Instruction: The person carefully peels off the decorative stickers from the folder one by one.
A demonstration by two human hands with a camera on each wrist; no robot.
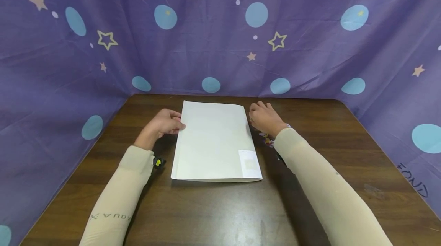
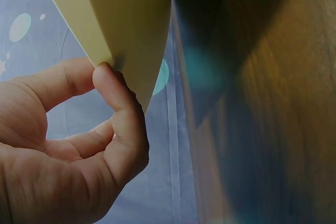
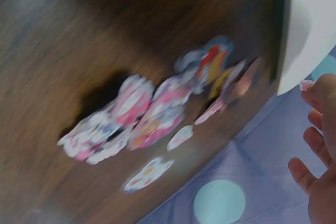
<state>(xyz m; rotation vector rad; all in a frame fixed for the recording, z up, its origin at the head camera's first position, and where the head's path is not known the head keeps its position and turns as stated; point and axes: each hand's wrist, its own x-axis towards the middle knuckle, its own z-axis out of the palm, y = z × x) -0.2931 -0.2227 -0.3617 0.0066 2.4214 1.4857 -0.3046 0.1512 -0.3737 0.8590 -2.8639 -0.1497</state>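
Observation:
A white paper folder (image 1: 213,142) is in front of me, with a pale label at its near right corner. My left hand (image 1: 167,121) pinches its left edge between thumb and fingers; the left wrist view shows the folder's cream side (image 2: 131,19) rising from that pinch. Beside the right edge is my right hand (image 1: 264,118), fingers bent. The right wrist view shows a small pink-and-white sticker (image 3: 306,85) at its fingertips. Colourful cut-out stickers (image 3: 157,108) lie on the table near that hand, mostly hidden under the right wrist in the head view.
The dark wooden table (image 1: 213,211) reaches back to a purple curtain (image 1: 206,47) with stars and blue dots. A single white sticker (image 3: 148,174) lies apart from the heap, near the table's edge in the right wrist view.

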